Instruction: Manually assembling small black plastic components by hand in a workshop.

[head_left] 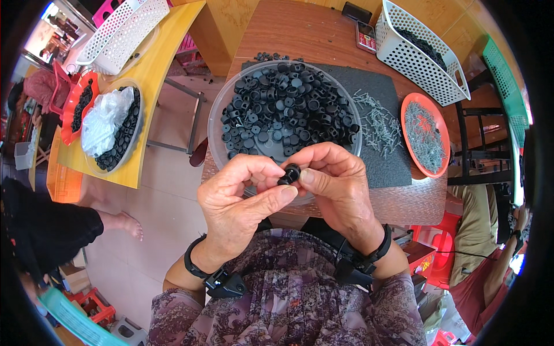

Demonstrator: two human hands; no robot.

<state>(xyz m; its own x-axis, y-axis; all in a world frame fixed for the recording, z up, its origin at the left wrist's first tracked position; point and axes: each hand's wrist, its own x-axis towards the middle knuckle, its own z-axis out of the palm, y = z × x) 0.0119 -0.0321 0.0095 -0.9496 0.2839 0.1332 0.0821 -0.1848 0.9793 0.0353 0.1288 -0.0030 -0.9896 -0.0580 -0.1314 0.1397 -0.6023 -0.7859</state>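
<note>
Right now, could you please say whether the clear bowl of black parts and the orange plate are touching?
Apart: the head view shows dark mat and loose screws between the clear bowl and orange plate.

We can read no text, label, brand, number or sign. Small red keypad device (pixel 365 37), beyond and right of the clear round tub (pixel 214 112): key marks too tiny for us. Red box (pixel 423 264), nearer us, right of that tub: yellow marking, illegible.

The brown table (pixel 288 26) bears a dark mat (pixel 384 164) and red handheld device (pixel 366 36).
</note>
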